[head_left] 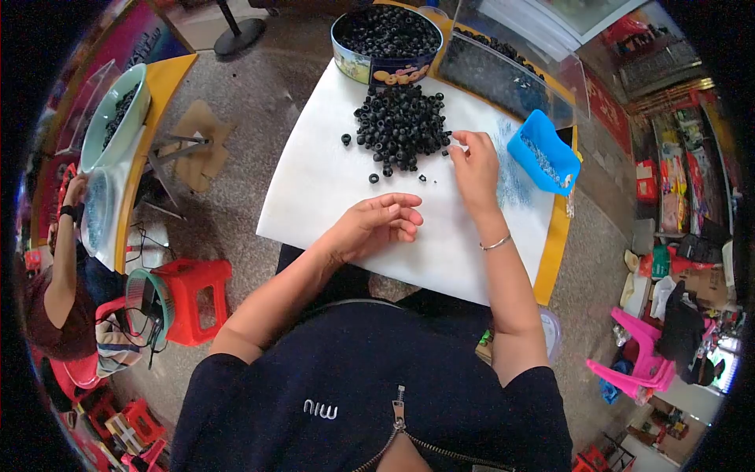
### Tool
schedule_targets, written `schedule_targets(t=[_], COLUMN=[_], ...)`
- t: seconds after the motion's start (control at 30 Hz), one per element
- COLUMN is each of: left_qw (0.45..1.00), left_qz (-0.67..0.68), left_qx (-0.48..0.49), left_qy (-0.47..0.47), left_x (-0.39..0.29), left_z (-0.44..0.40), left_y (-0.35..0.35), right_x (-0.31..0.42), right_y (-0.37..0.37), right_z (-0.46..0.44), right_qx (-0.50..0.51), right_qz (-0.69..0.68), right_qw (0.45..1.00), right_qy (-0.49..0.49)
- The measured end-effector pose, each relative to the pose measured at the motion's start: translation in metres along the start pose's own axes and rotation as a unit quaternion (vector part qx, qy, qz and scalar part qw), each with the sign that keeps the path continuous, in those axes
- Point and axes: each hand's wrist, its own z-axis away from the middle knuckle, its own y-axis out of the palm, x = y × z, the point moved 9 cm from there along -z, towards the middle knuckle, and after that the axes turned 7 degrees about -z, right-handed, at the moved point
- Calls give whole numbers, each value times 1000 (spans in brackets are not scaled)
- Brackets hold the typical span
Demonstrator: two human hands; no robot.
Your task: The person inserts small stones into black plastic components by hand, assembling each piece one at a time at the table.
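Note:
A pile of small black ring-shaped parts (401, 126) lies on the white table sheet (307, 181), with a few loose ones around it. At the pile's right edge is my right hand (476, 169), its thumb and index finger close together near a black part; whether they grip one is too small to tell. My left hand (381, 224) rests above the sheet nearer my body, fingers curled loosely and apart, with nothing seen in it. A round tin (385, 71) full of black parts stands behind the pile.
A blue tray (543, 153) with small pale pieces stands at the right. Behind it is a clear bin (503, 82) holding black parts. At the far left another person (63, 291) sits by a table with a pale green basin (118, 118). A red stool (197, 299) stands on the floor.

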Motion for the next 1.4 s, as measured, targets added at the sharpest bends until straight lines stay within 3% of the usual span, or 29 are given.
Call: schedule_targets(t=[0.23, 0.73, 1.07, 1.23, 1.4], left_qw=[1000, 999, 999, 999, 997], left_qz=[-11, -7, -9, -8, -22], left_qx=[-6, -39, -30, -49, -62], left_qy=[-5, 4, 7, 12, 34], left_x=[2, 2, 4, 1, 2], left_z=[0, -3, -3, 0, -3], left_y=[-2, -2, -5, -2, -14], right_x=[14, 16, 30, 60, 102], right_y=[15, -3, 7, -13, -4], right_z=[0, 34, 40, 53, 80], right_qx=[39, 1, 12, 2, 59], right_qz=[79, 21, 76, 4, 14], right_qw=[995, 999, 996, 998, 994], right_qy=[-44, -32, -55, -55, -86])
